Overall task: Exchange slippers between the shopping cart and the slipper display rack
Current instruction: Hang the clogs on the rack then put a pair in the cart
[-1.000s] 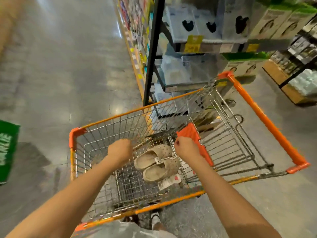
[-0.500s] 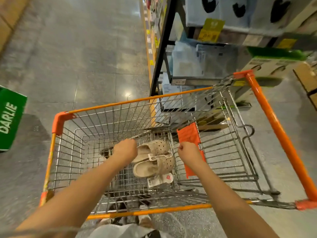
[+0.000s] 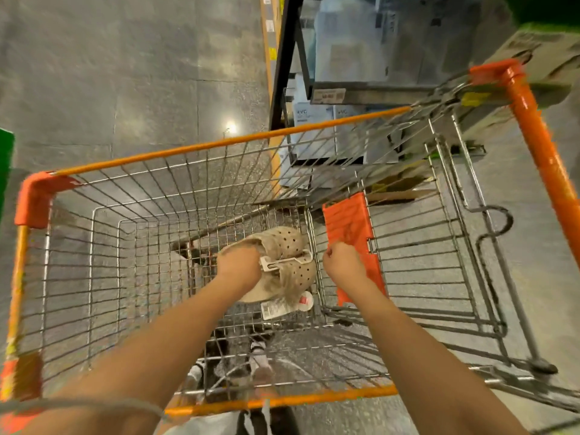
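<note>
Two bare arms reach down into the shopping cart (image 3: 219, 142), a wire basket with orange rim and corner caps, which serves as the reference for all positions below. Outside the cart, beyond its left corner cap, a green box (image 3: 4, 171) shows at the frame edge. Inside the basket, right of centre, the left hand (image 3: 240, 266) rests on a pair of beige perforated slippers (image 3: 287, 262); its fingers curl over the upper slipper's near edge, though whether the grip is fully closed cannot be told from this angle. The slippers lie on the basket floor against the inner wire partition, joined by a white plastic clip (image 3: 279, 262), with a paper tag (image 3: 285, 306) lying just below them on the wire. Right of the partition, the right hand (image 3: 342, 262) is loosely curled with thumb and fingertips together, holding nothing visible, in front of the orange seat flap (image 3: 348, 218). Further right, the orange handle bar (image 3: 539, 146) runs along the cart's edge. Beyond the cart's far rim stands a black-framed shelf (image 3: 287, 58) stocked with pale boxes (image 3: 348, 45).
</note>
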